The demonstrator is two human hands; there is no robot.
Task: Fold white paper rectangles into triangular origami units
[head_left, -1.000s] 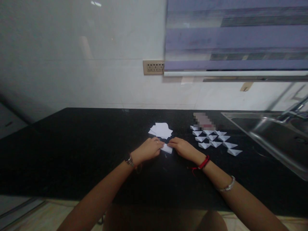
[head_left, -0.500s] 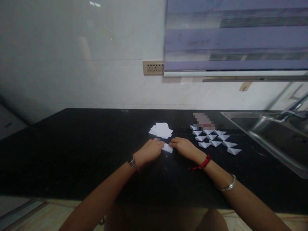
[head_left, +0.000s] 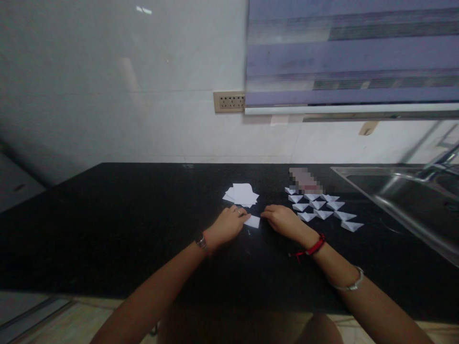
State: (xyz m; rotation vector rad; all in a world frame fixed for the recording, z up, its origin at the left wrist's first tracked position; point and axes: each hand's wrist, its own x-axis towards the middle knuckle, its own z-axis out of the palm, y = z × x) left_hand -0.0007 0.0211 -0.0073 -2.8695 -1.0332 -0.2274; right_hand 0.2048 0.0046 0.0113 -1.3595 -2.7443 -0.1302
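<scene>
A small folded white paper piece (head_left: 252, 221) lies on the black countertop (head_left: 107, 224) between my hands. My left hand (head_left: 229, 223) rests curled at its left edge, fingertips pressing on the paper. My right hand (head_left: 281, 220) sits just right of it, fingers curled, tips a little apart from the paper's right corner. Behind the hands lies a loose stack of white paper squares (head_left: 241, 194). To the right, several folded white paper triangles (head_left: 322, 209) lie in rows.
A steel sink (head_left: 405, 200) with a tap (head_left: 439, 165) occupies the counter's right end. A blurred small object (head_left: 304, 179) lies behind the triangles. A wall socket (head_left: 228, 102) and a striped window blind (head_left: 351, 57) are on the tiled wall.
My right hand has drawn back slightly to the right, off the folded piece; more of the paper shows. My left hand stays on its left edge.
</scene>
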